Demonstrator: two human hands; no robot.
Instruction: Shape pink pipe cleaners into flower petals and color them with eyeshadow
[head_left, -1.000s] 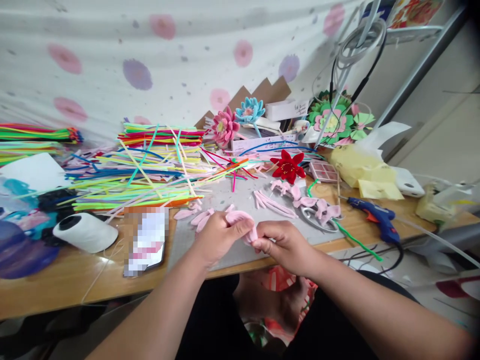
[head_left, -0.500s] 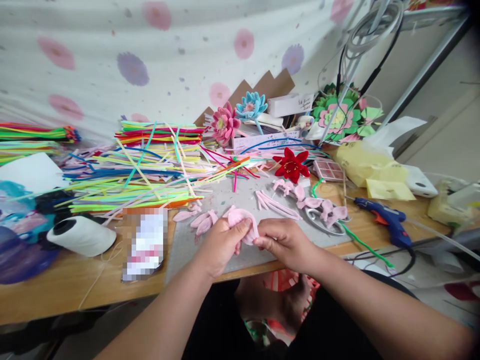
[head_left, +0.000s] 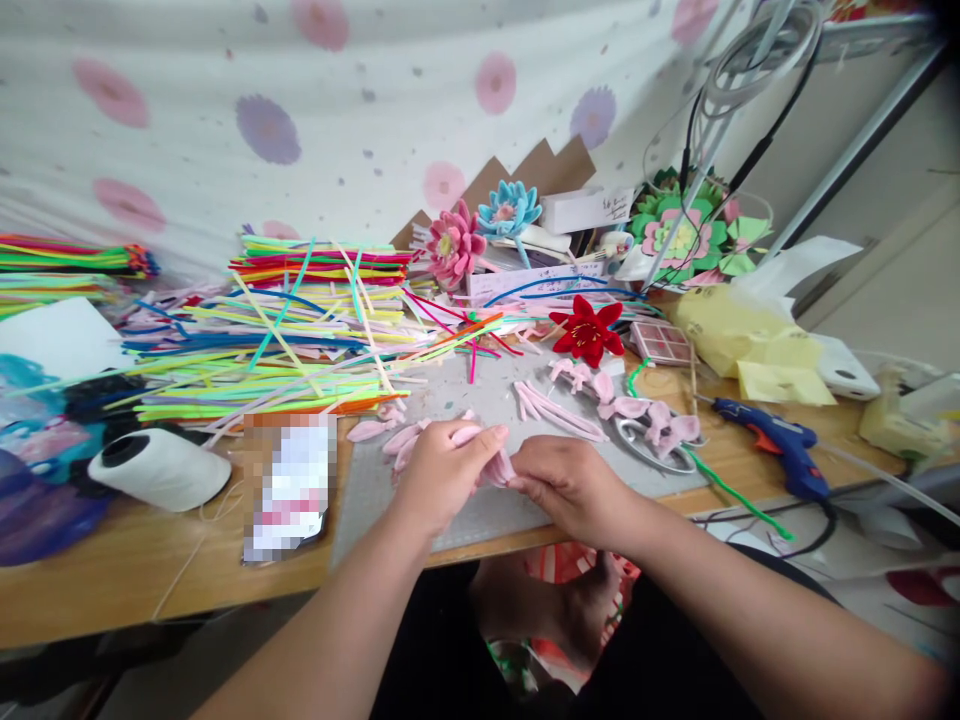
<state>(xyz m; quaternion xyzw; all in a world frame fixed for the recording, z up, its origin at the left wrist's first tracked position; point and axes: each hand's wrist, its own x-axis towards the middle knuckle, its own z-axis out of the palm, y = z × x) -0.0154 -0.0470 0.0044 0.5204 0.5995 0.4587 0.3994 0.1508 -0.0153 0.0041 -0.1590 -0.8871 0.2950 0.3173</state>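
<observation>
My left hand (head_left: 442, 472) and my right hand (head_left: 568, 484) meet over a grey mat (head_left: 487, 400) at the table's front edge. Both pinch a pink pipe-cleaner petal (head_left: 496, 466) between their fingertips; the left hand's fingers press its loop flat, the right grips its lower end. Finished pink petals (head_left: 405, 438) lie just left of my left hand, and more pink petals (head_left: 645, 415) rest on and around scissors (head_left: 654, 450) to the right. A bundle of cut pink pipe cleaners (head_left: 551, 408) lies behind my right hand.
A big pile of coloured pipe cleaners (head_left: 292, 330) fills the left back. A red flower (head_left: 589, 332), pink flower (head_left: 455, 243) and blue flower (head_left: 508, 210) stand behind. Blue glue gun (head_left: 780, 445) lies right, white thread spool (head_left: 161, 468) and a blurred phone (head_left: 289, 485) left.
The pink loop, rounded and open a second ago, is now squeezed flatter between my left fingers. Both hands stayed in place; the view shifted slightly.
</observation>
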